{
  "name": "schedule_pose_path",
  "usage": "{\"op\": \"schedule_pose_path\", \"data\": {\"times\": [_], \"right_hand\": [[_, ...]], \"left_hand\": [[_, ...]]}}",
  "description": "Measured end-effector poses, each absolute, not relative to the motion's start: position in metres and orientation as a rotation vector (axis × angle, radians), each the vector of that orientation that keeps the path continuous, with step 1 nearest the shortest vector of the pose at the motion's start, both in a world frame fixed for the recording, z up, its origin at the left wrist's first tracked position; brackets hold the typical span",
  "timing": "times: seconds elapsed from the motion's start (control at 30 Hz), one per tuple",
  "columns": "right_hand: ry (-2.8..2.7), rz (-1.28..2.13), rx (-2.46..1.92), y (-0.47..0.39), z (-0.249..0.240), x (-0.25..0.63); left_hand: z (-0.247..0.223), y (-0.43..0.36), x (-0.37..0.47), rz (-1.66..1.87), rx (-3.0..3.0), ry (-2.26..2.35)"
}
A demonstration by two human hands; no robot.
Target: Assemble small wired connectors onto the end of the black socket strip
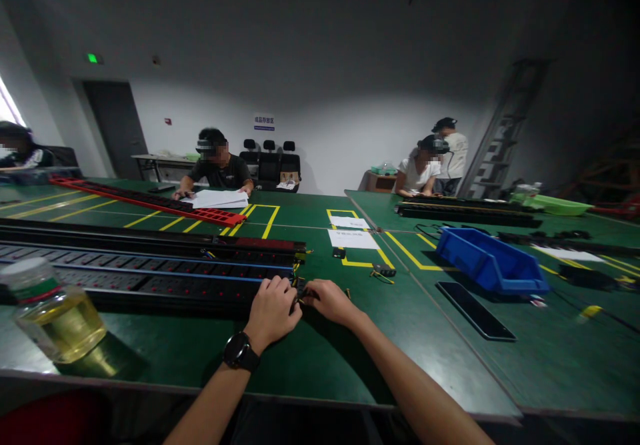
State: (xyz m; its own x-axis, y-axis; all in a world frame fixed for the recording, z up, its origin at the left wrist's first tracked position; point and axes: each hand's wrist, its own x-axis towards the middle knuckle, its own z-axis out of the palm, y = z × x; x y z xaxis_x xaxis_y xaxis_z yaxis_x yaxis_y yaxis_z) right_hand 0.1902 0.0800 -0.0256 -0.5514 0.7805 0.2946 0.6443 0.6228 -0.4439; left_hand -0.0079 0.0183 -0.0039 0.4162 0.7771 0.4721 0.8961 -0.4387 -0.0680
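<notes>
The left hand (273, 308) rests over the right end of the long black strips with red dots and blue edging (200, 286), its fingers bent and close together. The right hand (327, 300) meets it from the right, fingers curled inward, thumb near the fingertips, beside thin yellow and dark wires (299, 273). How far each hand's fingers are closed, and on what, I cannot tell; the hands partly cover the strips' end.

The strips lie along the left part of the green surface (320, 378), running out past the left of the view. A clear bottle of yellow liquid with a white cap (65, 318) stands between them and the near edge, hiding part of them. Beyond the strips, a long red frame with black slats (150, 198) slants towards a person (225, 172) at the far edge, who has white papers (217, 198).

Right of the hands lie two small black blocks (384, 270), near white printed sheets (353, 239). Farther right are a dark flat phone (475, 310) and, just beyond it, a blue plastic bin (500, 275).
</notes>
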Motion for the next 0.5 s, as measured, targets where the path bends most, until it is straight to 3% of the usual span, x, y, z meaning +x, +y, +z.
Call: {"op": "schedule_pose_path", "data": {"times": [0.37,0.5], "right_hand": [[-2.454,0.374,-1.194,0.078,-0.016,0.193],[-2.340,0.222,-1.442,0.080,0.004,0.212]], "left_hand": [[-0.003,0.018,-0.008,-0.554,-2.359,-1.448],[-0.003,0.018,-0.008,-0.581,-2.357,-1.436]]}}
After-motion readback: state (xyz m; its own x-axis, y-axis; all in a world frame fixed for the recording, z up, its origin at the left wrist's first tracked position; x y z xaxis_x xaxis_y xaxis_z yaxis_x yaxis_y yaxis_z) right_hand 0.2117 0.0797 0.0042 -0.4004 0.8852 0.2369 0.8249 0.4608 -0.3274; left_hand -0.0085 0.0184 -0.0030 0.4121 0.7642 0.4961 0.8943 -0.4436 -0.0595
